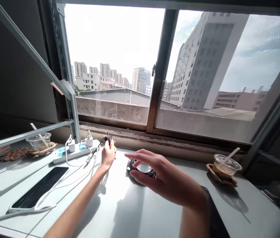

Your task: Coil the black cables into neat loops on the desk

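Observation:
My left hand (108,155) is stretched toward the window sill, fingers closed round a small black cable bundle (108,137). A thin dark cord trails left from near it to the power strip (76,152). Over the middle of the table, my right hand (162,172) has its fingers apart and thumb spread. Beneath those fingers lies a coiled black cable (152,173) with a pale connector at its left side. The hand hides part of the coil, and I cannot tell whether they touch.
A phone (40,188) lies on the left with a white cable (43,195) beside it. Lidded drink cups stand in brown holders, one right (225,165), one left (39,142). Behind my right wrist is a dark flat object (216,215). Another person's hand (1,150) shows far left.

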`<state>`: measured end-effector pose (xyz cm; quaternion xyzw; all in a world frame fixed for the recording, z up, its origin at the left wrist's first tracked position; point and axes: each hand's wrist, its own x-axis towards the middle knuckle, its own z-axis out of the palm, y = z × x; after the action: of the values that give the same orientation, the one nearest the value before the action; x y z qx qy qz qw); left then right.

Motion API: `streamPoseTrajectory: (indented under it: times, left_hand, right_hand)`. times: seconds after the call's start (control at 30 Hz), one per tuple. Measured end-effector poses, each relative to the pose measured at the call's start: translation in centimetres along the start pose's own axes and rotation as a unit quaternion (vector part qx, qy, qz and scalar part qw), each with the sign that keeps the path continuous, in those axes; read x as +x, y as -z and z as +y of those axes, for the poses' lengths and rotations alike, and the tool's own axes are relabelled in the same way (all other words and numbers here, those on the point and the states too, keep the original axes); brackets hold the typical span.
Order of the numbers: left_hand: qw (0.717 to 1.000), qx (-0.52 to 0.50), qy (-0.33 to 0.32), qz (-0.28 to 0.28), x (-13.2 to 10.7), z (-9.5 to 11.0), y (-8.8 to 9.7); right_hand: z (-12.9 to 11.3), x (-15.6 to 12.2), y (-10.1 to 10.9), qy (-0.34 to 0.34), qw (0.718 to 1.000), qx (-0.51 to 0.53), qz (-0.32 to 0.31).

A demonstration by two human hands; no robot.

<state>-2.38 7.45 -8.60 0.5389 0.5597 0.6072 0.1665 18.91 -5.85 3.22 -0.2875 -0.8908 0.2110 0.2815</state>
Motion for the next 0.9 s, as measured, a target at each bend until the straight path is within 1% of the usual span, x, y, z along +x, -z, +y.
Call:
streamPoseTrajectory:
  times: [0.07,0.13,0.2,0.23,0.3,0.37,0.43,0.5,0.6,0.63,0.67,0.7,0.73,0.8,0.9]
  left_hand:
    - [0.999,-0.053,0.004,0.008,0.6,2.3,-0.6]
    - [0.993,-0.118,-0.006,-0.003,0.7,5.2,-1.0]
    - [0.966,-0.257,-0.006,-0.023,0.2,8.2,-1.2]
    - [0.958,-0.286,-0.015,-0.034,-0.1,9.7,-1.2]
    - [0.957,-0.281,-0.030,-0.066,-0.8,12.4,-1.3]
    - [0.952,-0.292,-0.010,-0.091,-1.3,14.5,-1.5]
    - [0.940,-0.311,0.021,-0.136,-1.8,15.8,-1.9]
    - [0.927,-0.324,0.038,-0.187,-2.0,16.3,-2.4]
    - [0.914,-0.312,0.028,-0.260,-2.0,16.2,-2.9]
    - [0.913,-0.294,0.015,-0.283,-1.9,16.0,-2.8]
    - [0.916,-0.272,-0.002,-0.294,-1.6,15.8,-2.6]
    - [0.923,-0.246,-0.021,-0.294,-1.3,15.5,-2.3]
    - [0.935,-0.218,-0.044,-0.277,-0.8,15.1,-1.9]
    - [0.961,-0.169,-0.080,-0.203,0.5,14.1,-1.0]
    - [0.973,-0.171,-0.123,-0.091,3.0,12.2,-0.3]
  right_hand:
    - [1.2,0.7,0.3,-0.014,1.000,0.001,0.024]
    - [2.3,1.2,0.5,-0.041,0.998,-0.014,0.055]
    - [2.9,1.8,0.5,-0.067,0.992,-0.036,0.096]
    - [3.0,2.0,0.4,-0.075,0.989,-0.043,0.117]
    - [3.1,2.5,0.3,-0.074,0.984,-0.047,0.157]
    - [3.0,2.9,0.3,-0.071,0.975,-0.056,0.203]
    - [3.0,3.2,0.3,-0.073,0.966,-0.066,0.241]
    - [3.2,3.3,0.5,-0.074,0.962,-0.046,0.260]
    - [4.0,3.4,0.8,-0.056,0.962,0.061,0.259]
    - [4.2,3.4,0.9,-0.050,0.960,0.101,0.257]
    - [4.5,3.4,1.1,-0.045,0.955,0.137,0.258]
    - [4.8,3.3,1.3,-0.044,0.949,0.165,0.264]
    - [5.1,3.3,1.5,-0.047,0.941,0.184,0.279]
    - [5.5,3.1,1.9,-0.063,0.922,0.205,0.323]
    - [5.6,2.7,2.8,-0.074,0.897,0.248,0.359]
